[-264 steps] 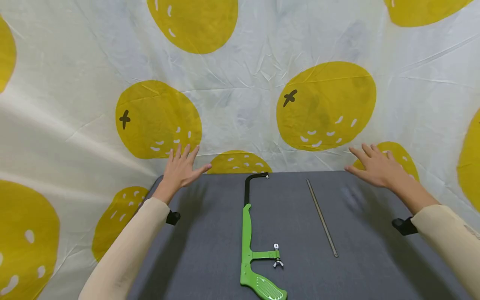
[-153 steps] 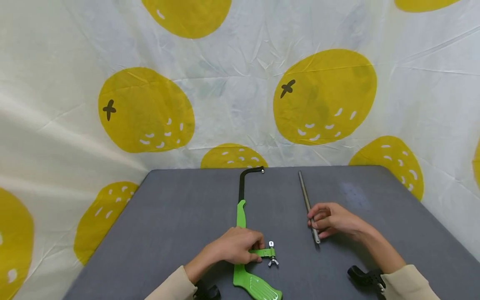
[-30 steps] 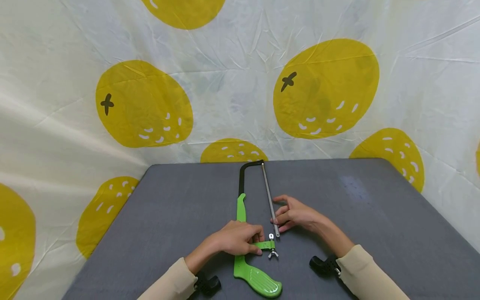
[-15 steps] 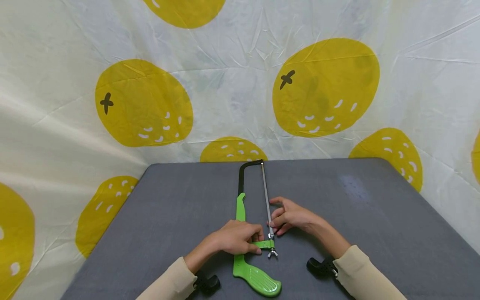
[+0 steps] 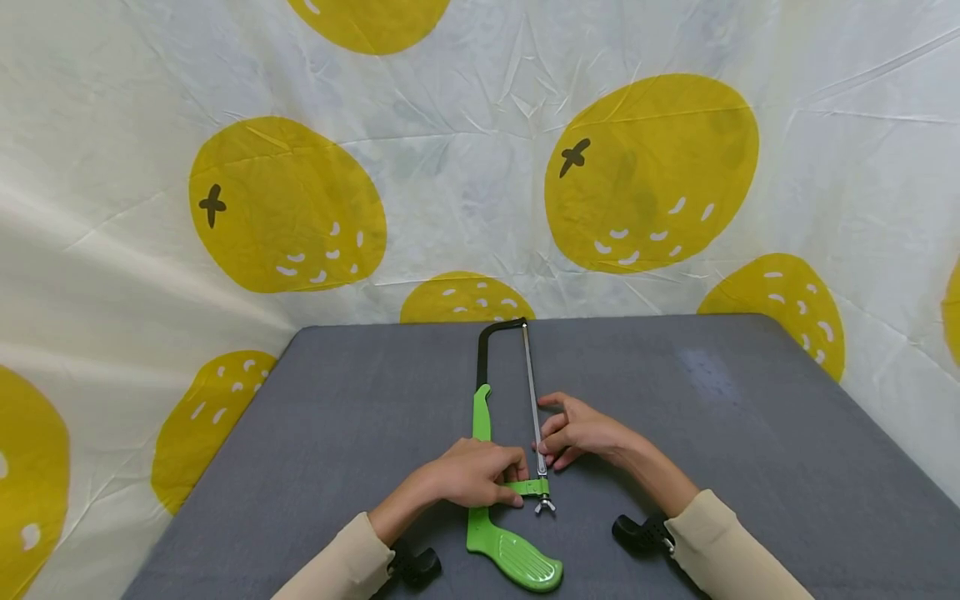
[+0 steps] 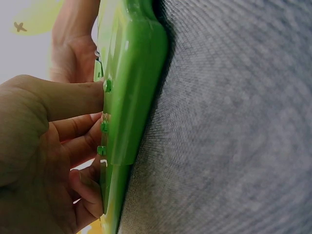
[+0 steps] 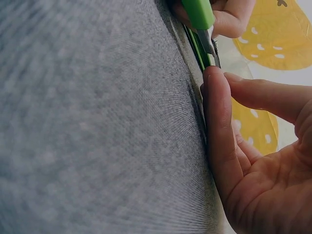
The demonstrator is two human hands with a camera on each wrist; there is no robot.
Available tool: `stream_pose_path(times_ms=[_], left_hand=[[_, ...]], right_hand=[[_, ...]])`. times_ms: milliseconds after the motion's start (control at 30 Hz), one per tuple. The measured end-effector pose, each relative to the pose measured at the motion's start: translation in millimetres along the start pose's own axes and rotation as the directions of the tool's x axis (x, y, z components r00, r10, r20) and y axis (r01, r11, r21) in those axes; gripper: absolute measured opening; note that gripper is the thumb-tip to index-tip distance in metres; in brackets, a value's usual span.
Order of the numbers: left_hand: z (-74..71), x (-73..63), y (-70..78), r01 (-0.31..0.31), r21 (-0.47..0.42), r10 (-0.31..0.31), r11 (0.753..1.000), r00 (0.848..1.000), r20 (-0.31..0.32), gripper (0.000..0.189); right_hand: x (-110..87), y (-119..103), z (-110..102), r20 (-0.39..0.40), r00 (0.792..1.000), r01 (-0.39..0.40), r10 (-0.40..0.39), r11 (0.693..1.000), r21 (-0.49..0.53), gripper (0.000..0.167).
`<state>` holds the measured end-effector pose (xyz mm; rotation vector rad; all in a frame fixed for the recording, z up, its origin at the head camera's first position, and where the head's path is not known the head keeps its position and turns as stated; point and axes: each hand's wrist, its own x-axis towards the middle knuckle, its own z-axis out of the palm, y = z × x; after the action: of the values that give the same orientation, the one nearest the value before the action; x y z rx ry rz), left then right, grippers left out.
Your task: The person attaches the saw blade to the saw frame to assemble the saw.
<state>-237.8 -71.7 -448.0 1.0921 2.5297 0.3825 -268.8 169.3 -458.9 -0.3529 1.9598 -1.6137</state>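
Note:
A green hacksaw frame (image 5: 525, 563) with a black bent front end lies on the grey table, handle toward me. My left hand (image 5: 474, 473) grips its short green crossbar; the left wrist view shows the thumb (image 6: 80, 100) pressed against the green metal. My right hand (image 5: 588, 433) pinches the thin grey hacksaw blade (image 5: 531, 375) close to its near end, between thumb and fingers. The blade's far end sits at the frame's black tip, and its near end overlaps the metal holder at the crossbar's end. A silver wing nut (image 5: 545, 506) sticks out just below that holder.
The grey cloth-covered table (image 5: 375, 375) ends at a far edge close beyond the frame's tip. A white curtain (image 5: 465, 200) printed with large yellow fruits hangs behind and at the left side. Black wrist devices (image 5: 643, 533) sit under both forearms.
The blade, first lying apart at the right, was picked up by the right hand and brought to the frame. Over the last second its near end moved left onto the holder. The left hand stays put.

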Motion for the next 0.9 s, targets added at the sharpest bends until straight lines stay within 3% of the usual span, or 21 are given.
stream_pose_path(times_ms=[233,400,500,733,900], left_hand=[[1.2,2.6,-0.3,-0.008,-0.003,0.008,1.000,1.000,-0.004,0.018],[3.4,5.1,3.0,-0.032,0.004,0.032,0.999,0.999,0.000,0.018],[3.9,5.7,4.6,-0.027,0.011,0.027,1.000,1.000,-0.002,0.018],[5.3,4.7,5.3,-0.016,0.015,0.016,1.000,1.000,-0.007,0.017],[6.8,4.9,5.2,-0.023,0.013,0.023,1.000,1.000,-0.016,0.017]], right_hand=[[-5.1,-4.5,-1.8,-0.026,0.999,-0.021,0.019,0.998,-0.054,0.084],[-20.7,-6.6,-4.3,-0.079,0.995,-0.074,0.063,0.986,-0.149,0.078],[-32.1,-7.2,-5.6,-0.061,0.995,-0.089,0.079,0.980,-0.180,0.069],[-57.6,1.9,-5.5,0.119,0.986,-0.095,0.112,0.985,-0.143,0.038],[-66.5,12.9,0.1,0.284,0.954,-0.079,0.094,0.995,-0.064,0.035]])
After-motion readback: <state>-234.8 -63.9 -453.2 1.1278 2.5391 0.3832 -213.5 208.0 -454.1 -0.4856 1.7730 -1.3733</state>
